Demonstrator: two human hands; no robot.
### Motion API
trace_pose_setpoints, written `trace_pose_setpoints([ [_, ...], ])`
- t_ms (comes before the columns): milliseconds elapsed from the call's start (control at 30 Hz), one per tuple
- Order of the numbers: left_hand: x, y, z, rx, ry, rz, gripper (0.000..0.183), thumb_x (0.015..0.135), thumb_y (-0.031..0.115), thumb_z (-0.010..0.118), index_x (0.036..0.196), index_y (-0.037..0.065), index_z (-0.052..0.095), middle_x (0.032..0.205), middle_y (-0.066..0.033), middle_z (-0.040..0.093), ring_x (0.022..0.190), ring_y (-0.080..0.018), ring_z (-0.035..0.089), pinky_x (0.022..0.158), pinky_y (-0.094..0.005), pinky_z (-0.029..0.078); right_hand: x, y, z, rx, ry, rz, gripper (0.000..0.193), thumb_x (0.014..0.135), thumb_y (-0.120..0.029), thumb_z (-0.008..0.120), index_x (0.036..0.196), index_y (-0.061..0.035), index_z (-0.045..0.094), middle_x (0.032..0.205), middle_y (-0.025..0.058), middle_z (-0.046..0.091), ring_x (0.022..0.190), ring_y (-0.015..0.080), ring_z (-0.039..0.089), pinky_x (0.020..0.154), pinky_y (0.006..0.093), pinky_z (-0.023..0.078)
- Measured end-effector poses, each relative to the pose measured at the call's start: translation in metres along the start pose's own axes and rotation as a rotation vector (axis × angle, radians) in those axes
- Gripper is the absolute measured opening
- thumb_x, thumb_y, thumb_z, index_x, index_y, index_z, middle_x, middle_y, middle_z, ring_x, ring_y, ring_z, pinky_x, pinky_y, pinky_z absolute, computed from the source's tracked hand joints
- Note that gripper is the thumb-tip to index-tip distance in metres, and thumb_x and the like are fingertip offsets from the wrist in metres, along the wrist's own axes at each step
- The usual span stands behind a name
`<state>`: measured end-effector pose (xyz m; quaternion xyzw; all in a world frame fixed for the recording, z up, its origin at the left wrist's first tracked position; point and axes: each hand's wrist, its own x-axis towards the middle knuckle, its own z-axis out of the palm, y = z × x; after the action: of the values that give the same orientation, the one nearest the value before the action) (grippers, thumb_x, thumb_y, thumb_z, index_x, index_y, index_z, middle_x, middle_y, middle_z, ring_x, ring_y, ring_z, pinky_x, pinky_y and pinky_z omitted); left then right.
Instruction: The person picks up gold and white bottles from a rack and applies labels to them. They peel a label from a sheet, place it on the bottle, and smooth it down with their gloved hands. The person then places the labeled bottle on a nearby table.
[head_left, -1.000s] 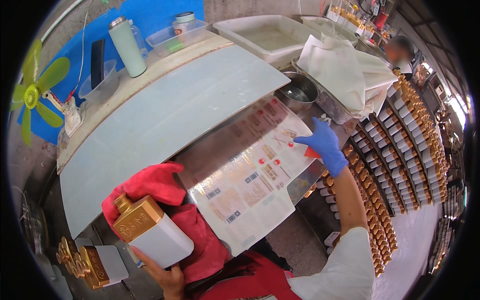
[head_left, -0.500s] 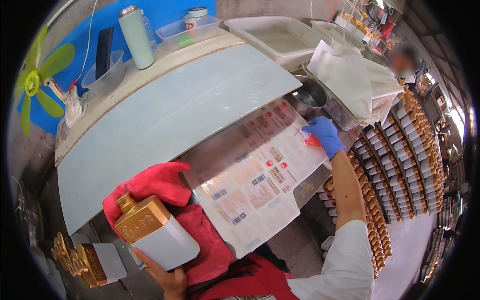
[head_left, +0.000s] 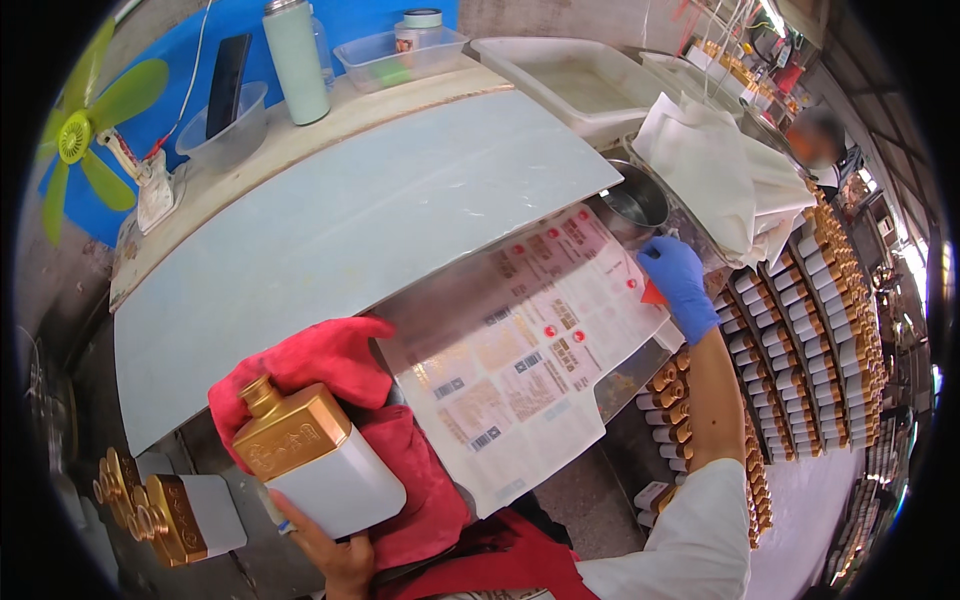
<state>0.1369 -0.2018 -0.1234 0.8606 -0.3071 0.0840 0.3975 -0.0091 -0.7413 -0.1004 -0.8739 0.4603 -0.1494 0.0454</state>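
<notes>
Nearest, the left hand (head_left: pixel 335 555) grips the white base of a gold-and-white bottle (head_left: pixel 315 455) lying against a red cloth (head_left: pixel 330 360). Beyond the cloth, on the worktop (head_left: pixel 330 220), the gloved right hand (head_left: pixel 680 285) pinches a red label (head_left: pixel 652 293) at the label sheet (head_left: pixel 530 350) edge.

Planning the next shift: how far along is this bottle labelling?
Done: nothing here shows a finished bottle. In hand: left hand holds a gold-and-white bottle on red cloth; gloved right hand picks a red sticker off the label sheet. Left: rows of bottles.
</notes>
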Motion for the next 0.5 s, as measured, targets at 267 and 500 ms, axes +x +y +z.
trace_pose_setpoints([
  [267, 0.0, 0.009, -0.004, -0.034, -0.02, -0.04, 0.095, 0.073, 0.007, 0.07, 0.145, -0.007, 0.011, 0.139, -0.0293, 0.034, 0.127, -0.0424, 0.037, 0.107, -0.0415, 0.027, -0.062, -0.063, -0.067, 0.486, -0.058, -0.031, 0.02, 0.076, -0.017, 0.072, 0.087, -0.0007, 0.069, 0.074, 0.0056, 0.068, 0.066, 0.0091, 0.061, 0.063, 0.0247, 0.049],
  [500, 0.02, 0.059, -0.035, -0.316, -0.183, 0.299, 0.108, 0.068, 0.037, 0.083, 0.14, -0.011, 0.018, 0.144, -0.0303, 0.027, 0.131, -0.0368, 0.036, 0.105, -0.0441, 0.034, -0.165, -0.19, -0.125, 1.146, -0.634, -0.136, 0.009, 0.074, 0.002, 0.07, 0.083, 0.0009, 0.069, 0.086, 0.0056, 0.065, 0.078, 0.01, 0.059, 0.07, 0.023, 0.047],
])
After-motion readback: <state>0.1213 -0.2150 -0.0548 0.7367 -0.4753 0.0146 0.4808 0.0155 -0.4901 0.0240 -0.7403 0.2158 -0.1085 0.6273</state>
